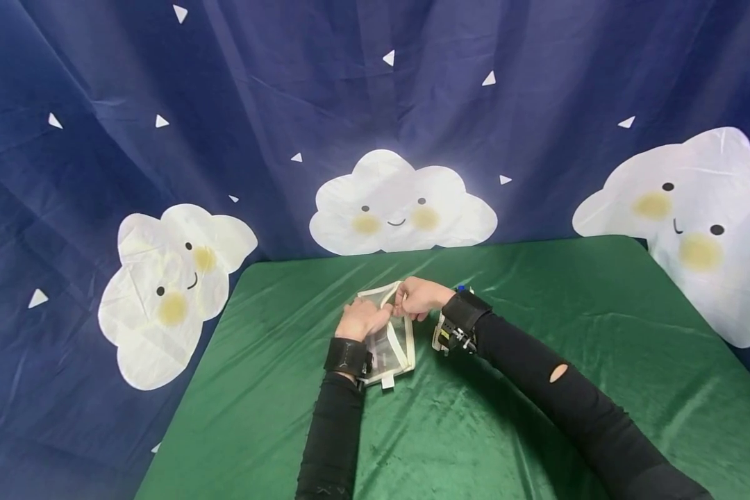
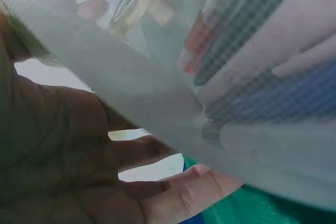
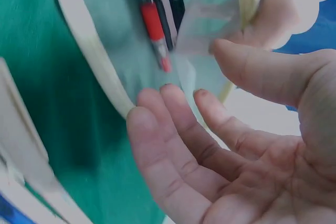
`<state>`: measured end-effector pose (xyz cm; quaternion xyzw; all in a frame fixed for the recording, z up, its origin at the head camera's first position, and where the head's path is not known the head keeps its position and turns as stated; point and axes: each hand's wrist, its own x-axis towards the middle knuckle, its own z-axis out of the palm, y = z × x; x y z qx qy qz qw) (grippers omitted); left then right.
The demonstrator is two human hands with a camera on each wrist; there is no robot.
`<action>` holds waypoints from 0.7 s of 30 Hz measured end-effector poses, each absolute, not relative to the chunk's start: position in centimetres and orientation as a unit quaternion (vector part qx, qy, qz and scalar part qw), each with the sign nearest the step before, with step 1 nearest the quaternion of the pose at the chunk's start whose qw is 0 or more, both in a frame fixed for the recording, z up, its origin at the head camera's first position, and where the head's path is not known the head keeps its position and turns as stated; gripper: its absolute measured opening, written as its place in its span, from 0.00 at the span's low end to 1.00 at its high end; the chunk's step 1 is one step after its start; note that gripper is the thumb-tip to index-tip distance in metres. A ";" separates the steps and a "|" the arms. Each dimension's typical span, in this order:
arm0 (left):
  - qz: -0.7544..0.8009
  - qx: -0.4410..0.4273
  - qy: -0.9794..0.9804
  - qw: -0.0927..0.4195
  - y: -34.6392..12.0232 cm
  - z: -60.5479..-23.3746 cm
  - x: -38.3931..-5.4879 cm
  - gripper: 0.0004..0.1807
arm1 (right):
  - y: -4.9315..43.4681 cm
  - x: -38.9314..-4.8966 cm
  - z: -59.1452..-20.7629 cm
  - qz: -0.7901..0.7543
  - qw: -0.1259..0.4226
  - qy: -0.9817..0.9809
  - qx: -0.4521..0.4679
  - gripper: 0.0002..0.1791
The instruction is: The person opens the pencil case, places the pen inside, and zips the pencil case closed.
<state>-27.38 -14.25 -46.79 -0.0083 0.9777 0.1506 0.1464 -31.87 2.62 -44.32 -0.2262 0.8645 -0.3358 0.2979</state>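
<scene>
A see-through mesh pouch [image 1: 381,355] with cream edging is raised over the green cloth. My left hand [image 1: 357,321] grips its left side, with fingers behind the mesh and partly hidden by it. My right hand [image 1: 420,298] is at the pouch's upper right edge. In the right wrist view its fingers are loosely curved, fingertips right at the cream edge, and the thumb stands apart from them. Inside the pouch lie a pen with a red grip [image 3: 153,22], a dark pen [image 3: 164,17] and something blue [image 2: 294,95].
A cream-edged item [image 3: 23,124] with a blue part lies on the green cloth [image 1: 275,361] beside the pouch, partly covered by my right wrist in the head view. Behind the cloth hangs a dark blue curtain [image 1: 256,83] with smiling white clouds [image 1: 400,187].
</scene>
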 end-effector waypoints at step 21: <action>0.160 -0.008 0.978 0.136 -14.3 -46.3 -27.2 0.38 | 9.2 -32.6 -41.0 -0.361 0.222 0.883 -0.204 0.26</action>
